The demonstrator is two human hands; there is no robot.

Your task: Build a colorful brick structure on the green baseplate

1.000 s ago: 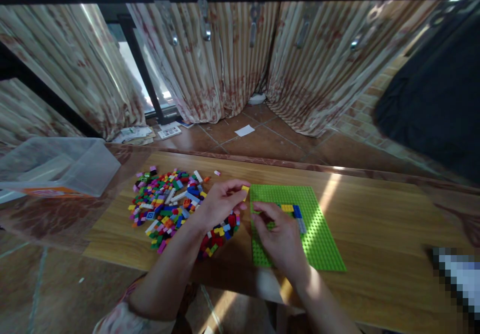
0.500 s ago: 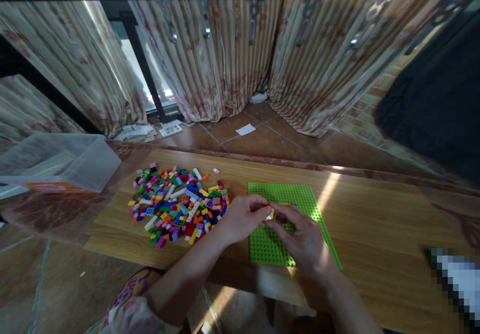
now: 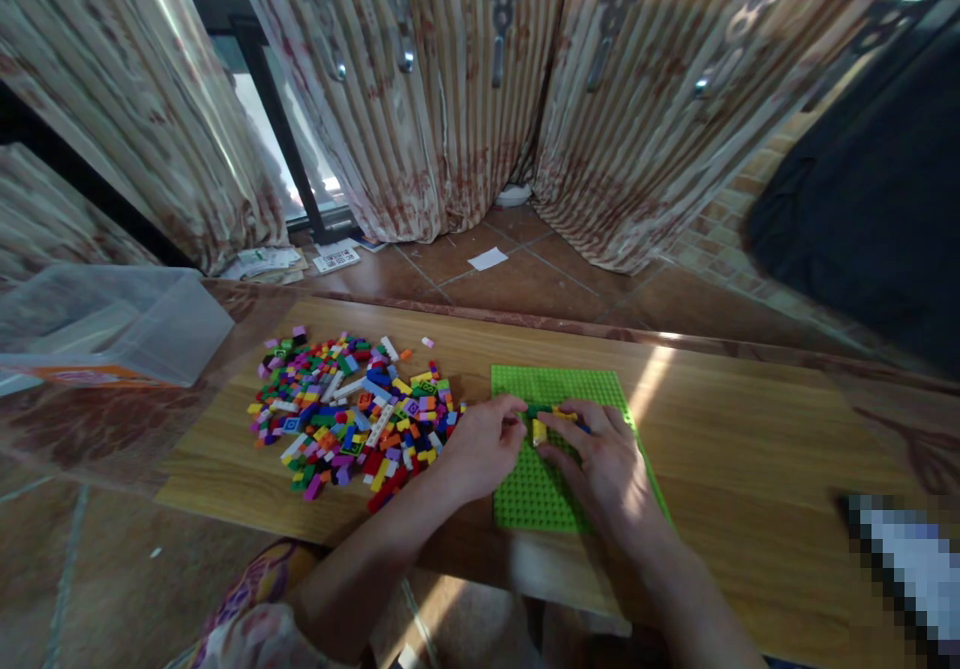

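A green studded baseplate (image 3: 525, 504) lies on the wooden board. On its middle stand a few toy bricks, among them a dark green brick (image 3: 534, 411) and a yellow-orange one (image 3: 562, 414), partly covered by fingers. A yellow brick (image 3: 539, 433) with a whitish end sits at the fingertips of my right hand (image 3: 604, 464), thumb below and forefinger above. Whether it is pressed onto the plate I cannot tell. Over the plate's left edge is my left hand (image 3: 484, 449), its fingers bent, forefinger and thumb slightly apart, with nothing visible between them.
A heap of mixed coloured bricks (image 3: 352, 409) spreads over the board (image 3: 750, 469) on the left. Beyond it stands a clear plastic bin (image 3: 180, 324). A blurred-out flat object (image 3: 907, 559) lies at the right. Curtains (image 3: 450, 129) hang behind, and dark cloth (image 3: 862, 189) is at upper right.
My left hand has let go of the yellow brick and drawn back to the left. My right hand keeps the brick, and the bricks behind it show more now.
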